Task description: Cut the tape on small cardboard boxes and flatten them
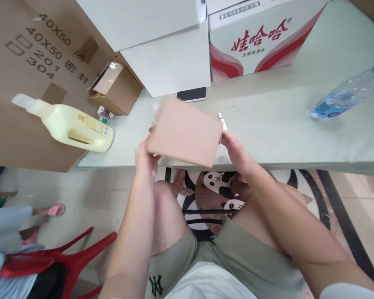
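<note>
The table [268, 108] stretches across in front of me under a pale green cover, and its front edge runs just above my knees. At its back stand the white box [174, 62] and the water carton [255, 45] with red lettering, both beyond my reach line and leaving room in front of me.

The cardboard box [185, 133] is between my two hands, at the table's front edge, tilted with its right end lower. It is blurred, so I cannot tell whether its underside touches the cover. Handling it well means pressing evenly from both ends, without denting the thin walls, and levelling it over the tabletop rather than over my lap.

The yellow jug [77, 126] lies to the left and the water bottle [345, 93] lies far to the right; both look easy to roll, so my elbows are best kept in.

My left hand [146, 155] grips the box's left end near the lower corner. My right hand [237, 153] has its fingertips against the right end, a lighter hold that deserves more finger behind it.

The phone [192, 94] lies flat just behind the box, and the slim white pen [222, 120] lies by my right fingertips; neither should get caught under a corner.
</note>
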Demonstrator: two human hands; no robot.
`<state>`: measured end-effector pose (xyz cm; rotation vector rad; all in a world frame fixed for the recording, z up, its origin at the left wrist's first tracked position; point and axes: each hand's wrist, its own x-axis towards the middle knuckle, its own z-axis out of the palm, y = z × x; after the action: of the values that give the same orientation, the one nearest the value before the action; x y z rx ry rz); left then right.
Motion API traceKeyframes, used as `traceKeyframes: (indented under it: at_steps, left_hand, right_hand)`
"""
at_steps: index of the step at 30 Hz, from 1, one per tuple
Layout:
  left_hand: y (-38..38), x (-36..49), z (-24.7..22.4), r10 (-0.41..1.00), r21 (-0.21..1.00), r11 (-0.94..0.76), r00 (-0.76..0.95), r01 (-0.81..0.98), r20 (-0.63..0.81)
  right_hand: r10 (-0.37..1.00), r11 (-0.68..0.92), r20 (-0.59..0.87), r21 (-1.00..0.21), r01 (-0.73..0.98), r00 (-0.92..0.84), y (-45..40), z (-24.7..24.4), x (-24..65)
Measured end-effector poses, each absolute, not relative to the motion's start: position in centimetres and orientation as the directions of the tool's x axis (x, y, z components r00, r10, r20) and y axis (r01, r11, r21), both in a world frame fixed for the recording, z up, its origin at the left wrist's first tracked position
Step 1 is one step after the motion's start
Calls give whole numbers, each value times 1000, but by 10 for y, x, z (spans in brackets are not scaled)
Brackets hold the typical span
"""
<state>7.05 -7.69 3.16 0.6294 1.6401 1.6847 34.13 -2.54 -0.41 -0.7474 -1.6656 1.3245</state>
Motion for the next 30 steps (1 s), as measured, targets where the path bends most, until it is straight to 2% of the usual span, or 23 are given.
traceKeyframes:
  at_steps: [2,4,6,9,11,13,14,15,16,17,19,21,23,24,26,28,30]
  left_hand:
    - [-86,84,33,795,951,171,-534,-257,-288]
    - [-95,102,29,824,875,293,-362,-385,-435]
    - [-100,122,19,820,825,369,-267,-428,-505]
    - [-105,144,-2,777,788,535,-190,-303,-601]
    - [-107,149,-13,762,779,616,-163,-116,-627]
    - [-107,144,-16,805,820,567,-267,79,-531]
    - [-105,138,-14,841,855,490,-351,171,-412]
    - [-101,131,-9,839,901,359,-508,244,-196]
    - [-95,123,-2,802,921,200,-596,336,43]
    - [-87,114,7,754,892,48,-602,450,263]
    - [-66,100,22,737,735,-196,-396,649,547]
    - [-42,93,31,789,615,-303,-170,728,590]
    - [-23,93,30,849,558,-335,-14,759,529]
    - [-16,95,27,851,548,-345,8,762,525]
    - [-9,99,18,835,558,-359,-10,749,550]
    - [-8,101,11,816,568,-367,-39,737,577]
    - [-9,101,9,807,568,-376,-43,732,589]
  right_hand:
    - [808,394,379,-917,-65,-452,-30,4,343]
    - [775,480,441,-877,-32,-454,-35,10,342]
    - [753,537,497,-843,-34,-432,-39,12,340]
    - [751,597,571,-802,-29,-333,-39,11,339]
    - [775,593,567,-805,11,-279,-38,10,341]
    - [812,550,519,-834,51,-268,-38,9,344]
    - [824,530,496,-846,64,-274,-38,9,345]
    - [830,518,481,-852,71,-283,-38,9,346]
    - [828,516,476,-854,71,-296,-38,9,347]
    - [821,520,479,-852,60,-311,-37,8,347]
    - [825,507,478,-862,22,-302,-31,6,347]
    - [893,420,398,-905,71,-213,-19,2,346]
    - [967,254,236,-919,301,-93,-3,-2,345]
    - [987,158,150,-875,457,-55,5,-4,343]
    - [998,54,11,-693,719,-64,19,-6,340]
    - [989,58,-80,-552,832,-122,28,-7,337]
    - [986,56,-101,-548,835,-132,30,-8,337]
